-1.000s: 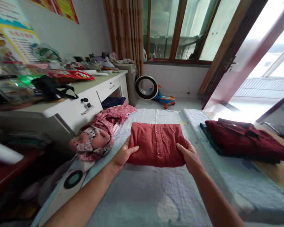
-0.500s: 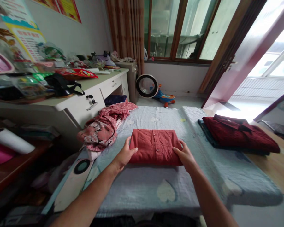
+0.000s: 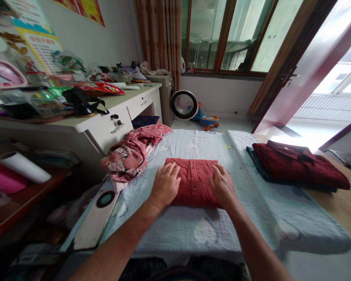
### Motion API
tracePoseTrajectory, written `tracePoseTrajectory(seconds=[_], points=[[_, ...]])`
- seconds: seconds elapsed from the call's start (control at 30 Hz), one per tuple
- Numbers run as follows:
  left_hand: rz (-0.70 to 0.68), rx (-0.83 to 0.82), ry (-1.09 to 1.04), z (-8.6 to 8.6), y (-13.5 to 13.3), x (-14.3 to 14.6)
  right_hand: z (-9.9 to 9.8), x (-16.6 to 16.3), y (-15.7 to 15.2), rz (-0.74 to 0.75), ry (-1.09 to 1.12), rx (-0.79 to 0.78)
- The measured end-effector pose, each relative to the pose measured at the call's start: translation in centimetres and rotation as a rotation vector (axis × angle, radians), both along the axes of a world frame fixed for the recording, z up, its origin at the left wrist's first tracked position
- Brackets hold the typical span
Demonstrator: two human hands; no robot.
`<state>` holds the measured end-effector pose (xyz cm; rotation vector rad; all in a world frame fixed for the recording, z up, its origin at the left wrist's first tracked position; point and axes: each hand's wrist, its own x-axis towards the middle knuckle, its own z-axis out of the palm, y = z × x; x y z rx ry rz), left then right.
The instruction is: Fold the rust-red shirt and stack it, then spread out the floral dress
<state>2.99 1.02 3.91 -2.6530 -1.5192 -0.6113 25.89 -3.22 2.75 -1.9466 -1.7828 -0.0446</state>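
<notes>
A folded red shirt (image 3: 194,185) lies flat in front of me, its button strip with small buttons running down the middle. Over its left side rests my left hand (image 3: 167,182), palm down with the fingers stretched out. My right hand (image 3: 222,184) lies on the shirt's right side, also palm down, fingers extended and slightly bent. Both hands touch the cloth from above, and neither is wrapped round it. Beneath the shirt is a light blue cloth (image 3: 190,230) with pale heart shapes.
Crumpled pink floral fabric (image 3: 131,152) lies at the left edge. Folded dark red clothing (image 3: 298,164) is stacked over a dark teal piece at the right. A cluttered white desk (image 3: 99,121) stands at left. A blue toy car (image 3: 206,119) is on the floor beyond.
Both hands have moved from gripping the shirt's side edges to lying flat on top of it, closer to its middle. The shirt stays in nearly the same place.
</notes>
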Motion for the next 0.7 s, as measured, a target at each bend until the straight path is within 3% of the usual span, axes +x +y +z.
tracePoseTrajectory(seconds=[0.13, 0.37, 0.7], points=[[-0.155, -0.072, 0.019, -1.1, 1.8, 4.1, -0.5, -3.4, 2.4, 0.196, -0.007, -0.062], [-0.103, -0.222, 0.062, -5.4, 3.4, 5.6, -4.2, -4.5, 3.9, 0.087, -0.04, -0.22], [0.116, -0.344, 0.064, -4.9, 3.1, 5.2, -3.5, -4.1, 3.9, 0.011, -0.081, -0.377]])
